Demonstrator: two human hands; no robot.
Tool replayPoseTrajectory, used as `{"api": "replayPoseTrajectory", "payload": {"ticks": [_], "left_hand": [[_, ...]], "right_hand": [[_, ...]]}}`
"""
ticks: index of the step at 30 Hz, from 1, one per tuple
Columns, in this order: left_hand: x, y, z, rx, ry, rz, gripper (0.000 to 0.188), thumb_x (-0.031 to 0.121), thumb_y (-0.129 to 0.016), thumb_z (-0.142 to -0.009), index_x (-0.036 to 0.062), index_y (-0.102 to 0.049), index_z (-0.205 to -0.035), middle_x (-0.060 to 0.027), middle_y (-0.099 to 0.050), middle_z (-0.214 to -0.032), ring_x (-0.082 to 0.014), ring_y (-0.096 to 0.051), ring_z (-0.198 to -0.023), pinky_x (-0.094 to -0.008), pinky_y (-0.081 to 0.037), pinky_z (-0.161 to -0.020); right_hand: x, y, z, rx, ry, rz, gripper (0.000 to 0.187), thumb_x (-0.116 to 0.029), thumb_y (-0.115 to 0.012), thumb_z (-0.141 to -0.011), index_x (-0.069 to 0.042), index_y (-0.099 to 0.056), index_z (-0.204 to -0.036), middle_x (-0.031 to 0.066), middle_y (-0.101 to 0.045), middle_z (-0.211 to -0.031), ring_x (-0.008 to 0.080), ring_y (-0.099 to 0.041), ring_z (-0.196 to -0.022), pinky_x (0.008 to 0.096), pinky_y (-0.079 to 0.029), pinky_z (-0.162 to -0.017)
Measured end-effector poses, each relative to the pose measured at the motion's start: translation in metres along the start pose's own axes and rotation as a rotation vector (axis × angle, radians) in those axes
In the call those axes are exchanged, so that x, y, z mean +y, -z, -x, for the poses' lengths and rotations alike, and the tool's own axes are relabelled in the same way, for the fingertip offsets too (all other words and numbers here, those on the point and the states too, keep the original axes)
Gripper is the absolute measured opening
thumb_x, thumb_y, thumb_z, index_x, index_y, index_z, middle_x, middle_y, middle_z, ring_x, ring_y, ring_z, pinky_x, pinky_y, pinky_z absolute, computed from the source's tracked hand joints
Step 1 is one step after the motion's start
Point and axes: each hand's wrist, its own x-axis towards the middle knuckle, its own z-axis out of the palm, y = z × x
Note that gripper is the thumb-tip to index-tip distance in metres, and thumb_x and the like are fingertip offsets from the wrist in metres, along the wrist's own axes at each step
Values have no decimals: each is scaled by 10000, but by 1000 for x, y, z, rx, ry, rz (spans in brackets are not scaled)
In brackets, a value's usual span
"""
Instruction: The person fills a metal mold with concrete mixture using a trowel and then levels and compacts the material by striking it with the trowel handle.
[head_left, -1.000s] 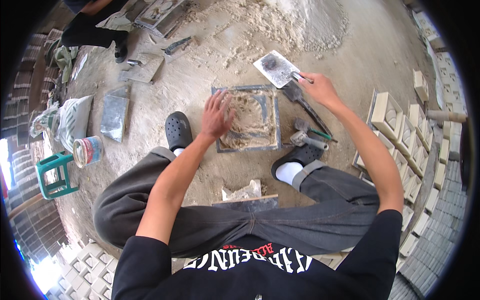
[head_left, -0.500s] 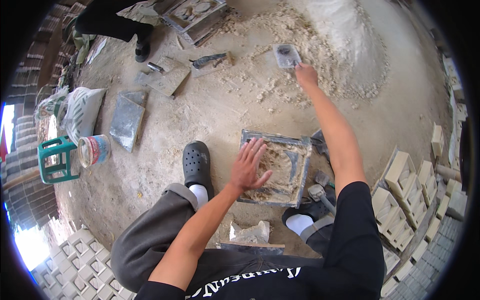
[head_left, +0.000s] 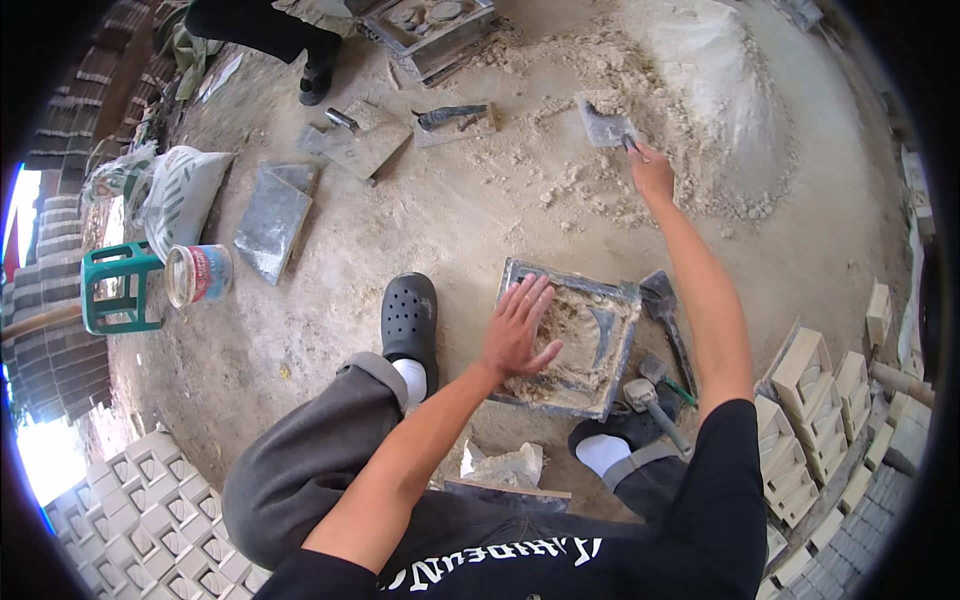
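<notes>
My right hand (head_left: 652,174), reaching far forward, is closed round the handle of a small flat-bladed shovel (head_left: 606,128). Its blade meets the loose, crumbly sandy mix (head_left: 640,72) at the pile's near edge, and some mix lies at the blade's far side. My left hand (head_left: 518,328) lies flat with fingers spread over the left side of a square metal mould (head_left: 622,350). Inside the mould is uneven sandy mix (head_left: 572,335), with part of a curved grey shape showing at its right.
Beside the mould lie a dark trowel-like tool (head_left: 662,298) and a mallet (head_left: 642,394). Moulded blocks (head_left: 800,375) stand stacked at right. At left are a green stool (head_left: 122,290), a bucket (head_left: 200,275) and flat plates (head_left: 272,222). Another person's leg (head_left: 265,30) shows at far left.
The shovel blade has tilted and pushed into the sandy mix, which now gathers on its far edge. My left hand stays on the mould. The whole view has shifted slightly.
</notes>
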Motion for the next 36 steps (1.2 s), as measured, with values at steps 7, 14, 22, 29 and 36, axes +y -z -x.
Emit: {"api": "replayPoseTrajectory", "payload": {"ticks": [7,14,22,29,36], "left_hand": [[6,-6,4,0,-37,-195,797,469,-524,-930,-53,-279,-1480,-225,-303,-1539,-367,-240,-1455,-448,-150,-1205],[11,-22,-11,246,39,85,630,316,-415,-983,-57,-282,-1474,-243,-276,-1552,-320,-222,-1473,-406,-143,-1225],[-59,4,7,293,168,118,501,153,-422,-939,-22,-413,-1408,-228,-415,-1475,-367,-361,-1394,-429,-267,-1175],[-46,-2,25,203,125,102,514,152,-452,-924,2,-418,-1414,-214,-415,-1480,-352,-364,-1394,-407,-281,-1171],[-30,2,23,71,92,41,536,189,-441,-934,10,-397,-1437,-204,-390,-1501,-329,-330,-1418,-402,-259,-1183]], "right_hand": [[26,133,140,-207,196,-28,386,-391,-665,-876,-198,-702,-1209,74,-666,-655,148,-584,-579,327,-465,-603],[31,236,276,-351,302,140,336,-339,-672,-876,-171,-717,-1164,136,-704,-769,170,-630,-640,313,-494,-648],[-11,231,334,-512,406,409,321,-348,-652,-878,-227,-714,-1169,176,-715,-951,329,-681,-804,397,-528,-754],[-58,201,338,-559,425,545,316,-314,-601,-886,-215,-717,-1163,194,-699,-819,373,-674,-801,453,-538,-762],[-77,198,341,-582,456,614,300,-260,-599,-888,-169,-724,-1145,211,-703,-855,359,-684,-838,456,-551,-799]]}}
